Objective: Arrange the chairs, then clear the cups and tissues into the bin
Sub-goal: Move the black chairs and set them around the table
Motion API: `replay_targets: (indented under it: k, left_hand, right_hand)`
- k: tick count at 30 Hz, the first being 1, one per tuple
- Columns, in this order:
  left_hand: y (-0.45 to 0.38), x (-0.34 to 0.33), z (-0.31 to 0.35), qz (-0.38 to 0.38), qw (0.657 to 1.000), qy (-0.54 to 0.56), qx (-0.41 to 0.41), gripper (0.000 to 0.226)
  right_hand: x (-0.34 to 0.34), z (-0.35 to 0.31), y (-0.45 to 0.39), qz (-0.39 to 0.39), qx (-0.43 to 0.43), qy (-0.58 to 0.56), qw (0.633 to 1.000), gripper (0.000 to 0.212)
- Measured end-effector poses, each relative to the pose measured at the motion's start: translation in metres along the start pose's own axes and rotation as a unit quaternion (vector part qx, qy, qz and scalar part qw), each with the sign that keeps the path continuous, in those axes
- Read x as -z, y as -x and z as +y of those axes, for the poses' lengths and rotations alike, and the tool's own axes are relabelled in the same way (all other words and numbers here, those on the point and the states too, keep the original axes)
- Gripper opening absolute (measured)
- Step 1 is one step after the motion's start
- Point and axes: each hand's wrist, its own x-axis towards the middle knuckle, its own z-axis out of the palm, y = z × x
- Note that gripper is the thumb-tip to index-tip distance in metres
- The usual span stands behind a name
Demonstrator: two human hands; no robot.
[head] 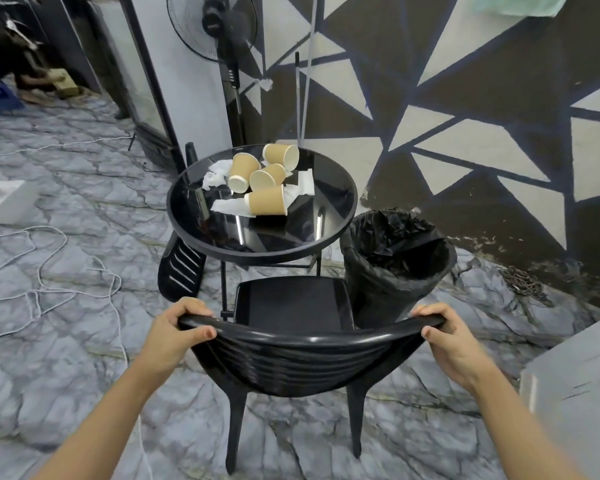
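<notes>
A black plastic chair (295,306) stands in front of me, its seat facing a round black glass table (329,209). My left hand (175,332) grips the left end of the chair's curved backrest and my right hand (445,336) grips the right end. On the table lie several brown paper cups (266,201) on their sides among crumpled white tissues (217,174). A bin (395,271) lined with a black bag stands on the floor, right of the table and touching the chair's right side. A second black chair (181,268) is partly hidden behind the table's left edge.
A black standing fan (222,29) rises behind the table against the patterned wall. White cables (49,271) loop over the marble-look floor at left. A white box (4,199) sits at far left, and a grey block (575,372) juts in at lower right.
</notes>
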Motion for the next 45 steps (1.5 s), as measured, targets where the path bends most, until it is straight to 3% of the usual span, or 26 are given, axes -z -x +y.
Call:
replay_targets:
  k: [4,7,10,13,17,22,24,26,28,30,35,39,42,45]
  left_hand:
    - [0.01,0.007,-0.008,0.013,1.0,-0.006,0.019,0.049]
    - [0.023,0.0,-0.015,0.043,0.999,-0.014,0.012,0.056]
    - [0.031,-0.012,-0.016,0.065,0.998,-0.023,0.004,0.025]
    - [0.034,-0.019,-0.015,0.066,0.998,-0.016,-0.003,0.026]
    - [0.038,-0.026,-0.01,0.085,0.996,0.018,0.009,0.083]
    - [0.033,-0.026,-0.012,0.062,0.998,0.019,0.011,0.085]
    - [0.027,-0.022,-0.011,0.041,0.999,0.009,0.02,0.082]
    - [0.021,-0.018,-0.011,0.02,0.999,-0.002,0.033,0.064]
    - [0.019,-0.016,-0.013,0.01,0.999,0.002,0.037,0.037]
    - [0.022,-0.016,-0.016,0.015,0.999,0.004,0.037,0.03]
    - [0.03,-0.019,-0.018,0.04,0.998,-0.009,0.039,0.026]
    - [0.031,-0.019,-0.016,0.045,0.998,-0.02,0.048,0.029]
    - [0.032,-0.019,-0.016,0.052,0.997,-0.035,0.041,0.025]
    - [0.033,-0.017,-0.011,0.03,0.998,-0.037,0.036,0.024]
  right_hand:
    - [-0.005,0.002,-0.006,0.004,-0.002,-0.001,1.0,0.05]
    - [-0.005,-0.011,-0.016,-0.024,-0.009,0.0,1.0,0.051]
    - [-0.003,-0.026,-0.03,-0.045,-0.016,0.028,0.998,0.051]
    - [0.001,-0.032,-0.037,-0.056,-0.012,0.044,0.997,0.051]
    - [0.01,-0.032,-0.035,-0.056,-0.014,0.054,0.997,0.052]
    - [0.019,-0.017,-0.018,-0.017,-0.004,0.035,0.999,0.049]
    - [0.019,-0.011,-0.011,-0.013,0.006,0.02,1.0,0.035]
    - [0.016,-0.008,-0.007,-0.003,0.016,0.001,1.0,0.017]
    - [0.016,-0.007,-0.007,0.006,0.017,0.0,1.0,0.019]
    - [0.014,-0.01,-0.007,-0.005,0.007,0.001,1.0,0.015]
    - [0.013,-0.012,-0.006,0.004,-0.01,0.028,1.0,0.05]
    - [0.009,-0.016,-0.004,0.018,-0.013,0.029,0.999,0.049]
    - [0.003,-0.022,-0.002,0.015,-0.032,0.036,0.999,0.025]
    - [0.003,-0.027,0.0,0.005,-0.057,0.052,0.997,0.048]
